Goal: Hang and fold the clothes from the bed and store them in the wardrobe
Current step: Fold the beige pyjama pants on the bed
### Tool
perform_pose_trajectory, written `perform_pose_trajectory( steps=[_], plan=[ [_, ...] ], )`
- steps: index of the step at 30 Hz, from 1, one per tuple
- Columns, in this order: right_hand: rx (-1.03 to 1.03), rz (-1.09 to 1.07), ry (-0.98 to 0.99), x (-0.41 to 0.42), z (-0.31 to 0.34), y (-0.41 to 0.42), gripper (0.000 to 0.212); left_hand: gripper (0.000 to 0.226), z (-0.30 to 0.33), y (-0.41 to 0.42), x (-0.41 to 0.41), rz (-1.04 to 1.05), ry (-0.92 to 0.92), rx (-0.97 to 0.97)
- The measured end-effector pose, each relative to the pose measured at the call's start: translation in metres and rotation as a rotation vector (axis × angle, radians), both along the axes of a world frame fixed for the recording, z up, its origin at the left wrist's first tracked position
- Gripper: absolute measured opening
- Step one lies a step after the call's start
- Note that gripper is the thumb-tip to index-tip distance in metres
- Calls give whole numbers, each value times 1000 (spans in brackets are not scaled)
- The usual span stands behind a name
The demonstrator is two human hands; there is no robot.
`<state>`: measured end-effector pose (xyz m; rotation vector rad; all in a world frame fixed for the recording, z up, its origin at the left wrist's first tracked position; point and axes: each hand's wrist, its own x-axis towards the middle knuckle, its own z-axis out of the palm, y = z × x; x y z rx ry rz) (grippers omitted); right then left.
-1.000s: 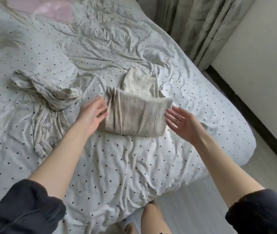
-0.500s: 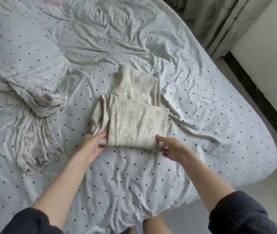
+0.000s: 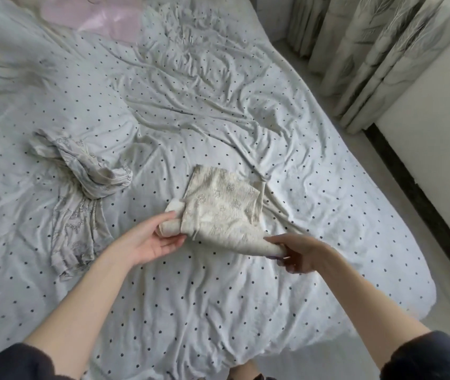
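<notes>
Clothes are what I am handling, and the nearest piece is the folded garment (image 3: 224, 212), a pale printed cloth lying on the bed (image 3: 191, 311) between my two hands. Closest to me my dark sleeves sit at the bottom corners of the view, with bare forearms reaching forward over the dotted sheet.

My left hand (image 3: 147, 242) holds the left end of the garment, where the cloth is rolled into a thick edge: the thumb lies over the roll and the fingers (image 3: 173, 241) curl beneath it, so they are clamped on the cloth. My right hand (image 3: 298, 255) grips the near right corner, fingers curled round the fabric and pinching it (that corner is lifted slightly off the sheet, while the far part of the garment rests on the bed).

Further left, well apart from the garment I hold, a second crumpled garment (image 3: 81, 193) of similar printed cloth lies twisted and unfolded on the sheet.

Beyond that the wrinkled sheet runs to the head of the bed, where a pink item (image 3: 103, 17) lies at the top edge of the view; I cannot tell what it is. To the far right hang patterned curtains (image 3: 369, 50), beside a white wall (image 3: 443, 111) with a dark skirting.
</notes>
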<state>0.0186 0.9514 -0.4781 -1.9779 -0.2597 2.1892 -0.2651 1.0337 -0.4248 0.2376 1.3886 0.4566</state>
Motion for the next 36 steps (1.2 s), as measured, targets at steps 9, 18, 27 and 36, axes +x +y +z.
perform_pose_trajectory(
  steps=[9,18,27,36],
  plan=[
    [504,-287,-366,13,-13,66,34,43,-35,52,74,-427,452,511],
    [787,359,-968,-12,-66,58,41,40,-90,44,68,25,299,107],
    [797,461,-955,19,-63,148,44,19,-87,109,62,171,475,268],
    [475,131,-52,10,-71,201,38,19,-90,122,19,191,347,212]
  ],
)
